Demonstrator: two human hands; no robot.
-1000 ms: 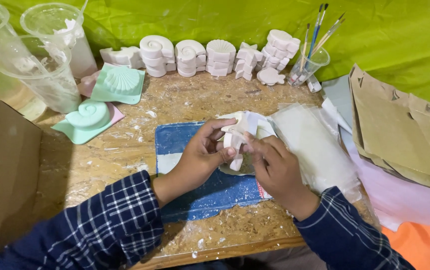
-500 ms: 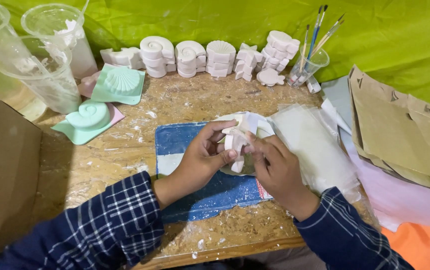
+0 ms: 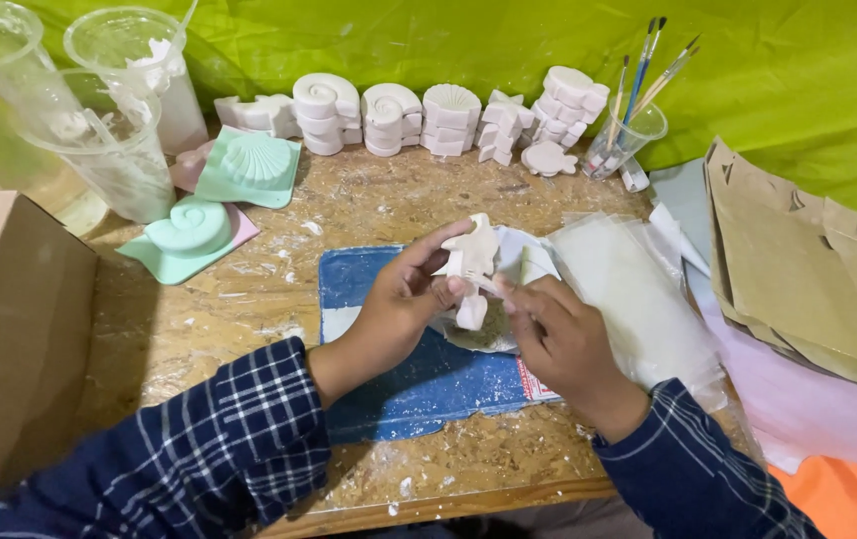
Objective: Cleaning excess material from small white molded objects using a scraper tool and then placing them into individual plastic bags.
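Green cloth [image 3: 448,40] hangs behind our dusty wooden table [image 3: 249,299]. Far to the left of our left hand sits a brown box [image 3: 9,329], and past it stand clear plastic cups [image 3: 119,150]. Two green shell molds [image 3: 219,200] lie up and to the left of that hand. Our left hand [image 3: 399,304] is closed around a small white plaster figure [image 3: 472,262], with the thumb and fingers pinching it just above a blue cloth [image 3: 409,369]. Well beyond both hands, white plaster shells [image 3: 428,115] stand in a row. Our right hand [image 3: 558,339] is close beside the left one, its fingers bent and the fingertips touching the figure's lower part. Past this hand a cup of paintbrushes [image 3: 628,130] stands. To its right lie a clear plastic bag [image 3: 628,289] and brown paper [image 3: 798,269].
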